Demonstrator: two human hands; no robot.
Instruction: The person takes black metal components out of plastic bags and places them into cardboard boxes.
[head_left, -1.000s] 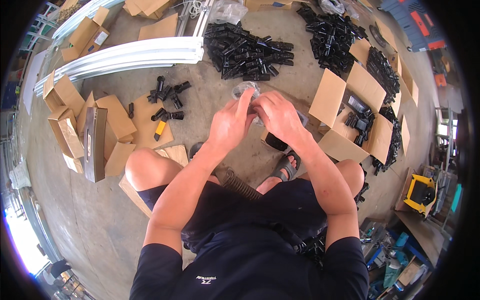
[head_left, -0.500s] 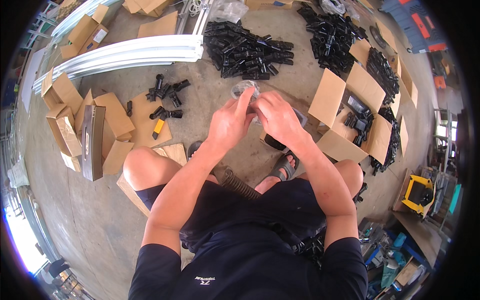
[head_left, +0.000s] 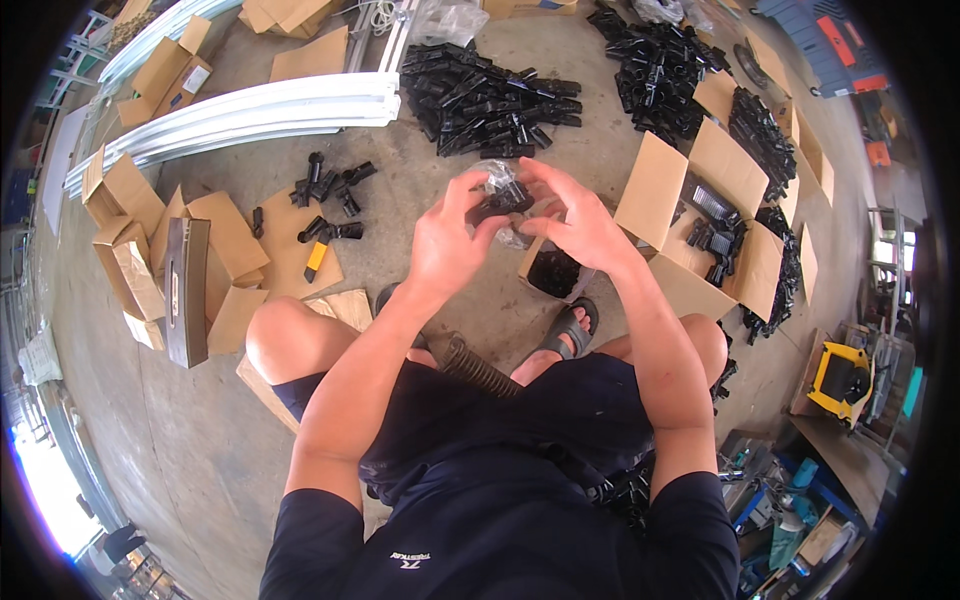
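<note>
Both hands are up in front of me over the floor, gripping a crumpled clear plastic bag (head_left: 495,178) from its two sides. Dark pieces show at the bag, among them a short black tubular fitting (head_left: 512,198). My left hand (head_left: 448,238) has its fingers curled round the bag's left side. On the opposite side, my right hand (head_left: 572,222) holds the bag between thumb and fingers. Below my right hand stands a small open carton (head_left: 531,272) with black pieces inside. Part of the bag is hidden behind my fingers.
Piles of black fittings (head_left: 480,95) lie ahead and far right (head_left: 665,75). An open cardboard box (head_left: 650,200) with black parts stands at right. Left are several fittings on flat cardboard (head_left: 285,265), a yellow-handled tool (head_left: 316,262), open cartons (head_left: 230,235) and white metal profiles (head_left: 260,110).
My hands have moved apart and their fingers have spread, uncovering the bag and the black piece. The small carton below my right hand is now more visible.
</note>
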